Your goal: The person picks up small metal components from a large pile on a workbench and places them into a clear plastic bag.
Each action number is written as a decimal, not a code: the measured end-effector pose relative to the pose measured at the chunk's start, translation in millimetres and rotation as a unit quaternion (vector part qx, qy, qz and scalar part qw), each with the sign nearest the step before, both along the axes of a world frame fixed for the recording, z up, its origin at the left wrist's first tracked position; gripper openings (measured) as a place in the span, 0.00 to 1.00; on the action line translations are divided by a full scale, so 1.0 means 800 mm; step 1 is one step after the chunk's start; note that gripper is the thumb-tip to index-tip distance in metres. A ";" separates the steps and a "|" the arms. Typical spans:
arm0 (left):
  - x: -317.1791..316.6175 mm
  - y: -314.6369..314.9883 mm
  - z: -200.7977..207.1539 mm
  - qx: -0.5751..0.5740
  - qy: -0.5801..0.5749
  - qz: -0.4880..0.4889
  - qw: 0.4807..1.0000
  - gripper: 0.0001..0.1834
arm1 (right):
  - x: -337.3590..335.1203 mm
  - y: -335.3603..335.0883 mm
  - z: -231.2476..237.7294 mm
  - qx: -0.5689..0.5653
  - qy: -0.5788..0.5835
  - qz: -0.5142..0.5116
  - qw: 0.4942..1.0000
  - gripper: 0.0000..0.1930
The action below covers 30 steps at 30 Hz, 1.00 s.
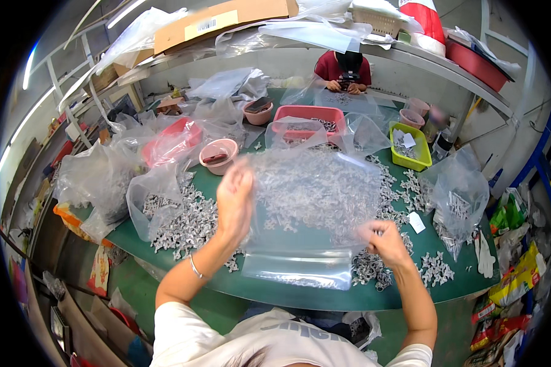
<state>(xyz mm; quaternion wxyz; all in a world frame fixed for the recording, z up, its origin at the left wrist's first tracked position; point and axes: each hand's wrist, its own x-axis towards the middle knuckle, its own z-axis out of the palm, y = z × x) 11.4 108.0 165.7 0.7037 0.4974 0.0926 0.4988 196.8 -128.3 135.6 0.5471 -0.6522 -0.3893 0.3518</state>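
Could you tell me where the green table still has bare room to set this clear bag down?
Bare green table runs along the near edge, below the clear plastic bag, and right of the white gloves. Elsewhere small grey parts, bags and bowls crowd it.

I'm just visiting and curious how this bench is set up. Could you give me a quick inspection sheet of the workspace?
Surface: green table, curved front edge, mostly covered.
Job's things: clear plastic bag held up over the table, small pale parts inside; loose piles of small pale plastic parts beneath.
Clutter: filled clear bags, red tray, yellow-green bin, pink bowl.
Grippers: left hand grips the bag's left edge; right hand grips its lower right edge.
Cables: nothing seen.
Surroundings: another person across the table; overhead shelf with a cardboard box.
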 end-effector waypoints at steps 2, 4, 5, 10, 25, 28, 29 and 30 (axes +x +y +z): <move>-0.018 -0.017 -0.033 -0.010 0.026 -0.005 1.000 0.14 | -0.016 -0.012 -0.004 0.050 0.055 0.028 0.997 0.15; -0.026 -0.025 -0.044 -0.024 0.054 -0.008 0.998 0.11 | -0.027 -0.018 -0.010 0.143 0.210 0.062 0.965 0.15; -0.029 -0.029 -0.044 -0.009 0.067 0.004 0.998 0.08 | -0.032 -0.016 -0.010 0.141 0.211 0.061 0.965 0.15; -0.035 -0.029 -0.044 0.102 0.067 0.025 0.992 0.06 | -0.049 -0.010 0.007 0.143 -0.028 -0.002 0.989 0.16; -0.033 -0.033 -0.009 0.319 0.128 0.071 0.936 0.04 | -0.125 0.019 0.088 0.028 -0.399 0.016 0.916 0.11; -0.025 -0.040 -0.004 0.342 0.126 0.061 0.929 0.04 | -0.145 0.029 0.078 0.056 -0.539 -0.075 0.837 0.08; -0.023 -0.041 -0.003 0.349 0.114 0.047 0.929 0.04 | -0.141 0.031 0.073 0.055 -0.538 -0.075 0.838 0.08; -0.023 -0.038 -0.005 0.359 0.134 0.011 0.924 0.06 | -0.132 0.034 0.070 0.072 -0.543 -0.081 0.833 0.06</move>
